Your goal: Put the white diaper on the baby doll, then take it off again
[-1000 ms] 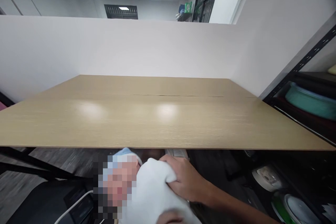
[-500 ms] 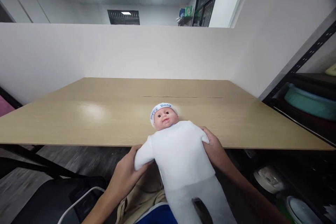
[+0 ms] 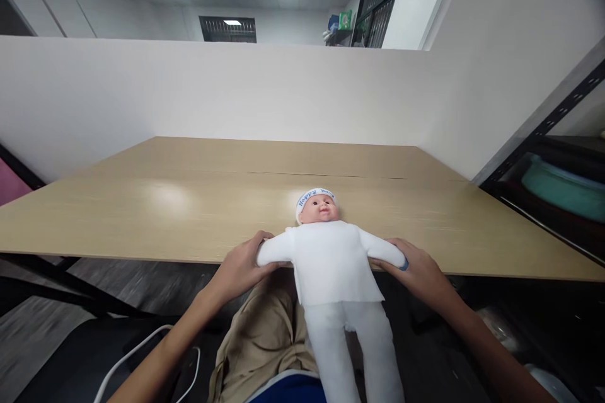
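A baby doll (image 3: 338, 264) in a white top and white trousers lies face up in front of me, its head and shoulders over the table (image 3: 212, 201) near the front edge and its legs hanging toward my lap. Its white headband (image 3: 316, 196) has blue lettering. My left hand (image 3: 243, 264) grips the doll's arm on the left side, thumb on the far side. On the right, my right hand (image 3: 416, 267) is closed round the end of the other arm, where a bit of blue shows at the cuff.
Beyond the table rises a white partition (image 3: 283, 88). A dark shelf rack at the right holds a teal container (image 3: 564, 189). At lower left stands a black seat (image 3: 61, 359) with a white cable (image 3: 127, 352) over it. My legs in tan trousers (image 3: 265, 334) are under the doll.
The doll has shifted to the right and turned straighter, its head more upright. My hands have moved farther apart, and both of its arms are now spread outward.
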### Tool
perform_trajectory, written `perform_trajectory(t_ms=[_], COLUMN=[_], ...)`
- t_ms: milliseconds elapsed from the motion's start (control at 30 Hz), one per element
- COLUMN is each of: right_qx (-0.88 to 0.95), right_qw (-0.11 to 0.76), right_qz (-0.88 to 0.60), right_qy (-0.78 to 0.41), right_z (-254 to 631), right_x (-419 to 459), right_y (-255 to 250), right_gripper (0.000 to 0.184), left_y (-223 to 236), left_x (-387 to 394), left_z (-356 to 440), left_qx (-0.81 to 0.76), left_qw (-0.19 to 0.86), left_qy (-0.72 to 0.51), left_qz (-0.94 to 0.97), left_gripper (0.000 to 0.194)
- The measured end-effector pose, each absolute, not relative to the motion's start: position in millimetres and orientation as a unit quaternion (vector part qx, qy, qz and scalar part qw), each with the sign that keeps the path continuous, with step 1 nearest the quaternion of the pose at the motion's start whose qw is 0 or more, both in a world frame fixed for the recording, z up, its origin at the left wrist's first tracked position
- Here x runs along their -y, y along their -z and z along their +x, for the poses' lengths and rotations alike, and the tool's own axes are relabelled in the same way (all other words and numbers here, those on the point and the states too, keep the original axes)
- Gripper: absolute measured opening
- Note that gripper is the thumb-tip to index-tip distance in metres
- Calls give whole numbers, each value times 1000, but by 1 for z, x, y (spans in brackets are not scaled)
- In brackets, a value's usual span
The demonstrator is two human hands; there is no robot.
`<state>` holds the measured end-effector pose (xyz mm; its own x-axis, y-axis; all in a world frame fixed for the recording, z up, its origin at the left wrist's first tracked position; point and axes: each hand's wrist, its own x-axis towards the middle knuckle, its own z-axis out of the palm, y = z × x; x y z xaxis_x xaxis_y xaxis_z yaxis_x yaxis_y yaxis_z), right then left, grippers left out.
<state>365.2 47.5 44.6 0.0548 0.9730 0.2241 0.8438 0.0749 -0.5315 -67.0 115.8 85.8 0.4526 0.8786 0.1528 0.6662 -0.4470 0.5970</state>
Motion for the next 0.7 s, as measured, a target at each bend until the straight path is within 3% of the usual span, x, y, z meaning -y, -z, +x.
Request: perform_trajectory(t_ms=[467, 700], right_qx=[721, 734], right_qw=[293, 300], right_qz=[-626, -606], right_qy=[-58, -61], right_z=[375, 388], right_x=[-186, -282], right_y=[-15, -11], right_gripper=[49, 46], left_y=[-69, -58], left_x=[-281, -368], left_z=[-57, -58], left_qx=[-469, -470], left_qw=[31, 13], left_qy=[-196, -197], left_qz=[861, 860], left_gripper=[58, 59])
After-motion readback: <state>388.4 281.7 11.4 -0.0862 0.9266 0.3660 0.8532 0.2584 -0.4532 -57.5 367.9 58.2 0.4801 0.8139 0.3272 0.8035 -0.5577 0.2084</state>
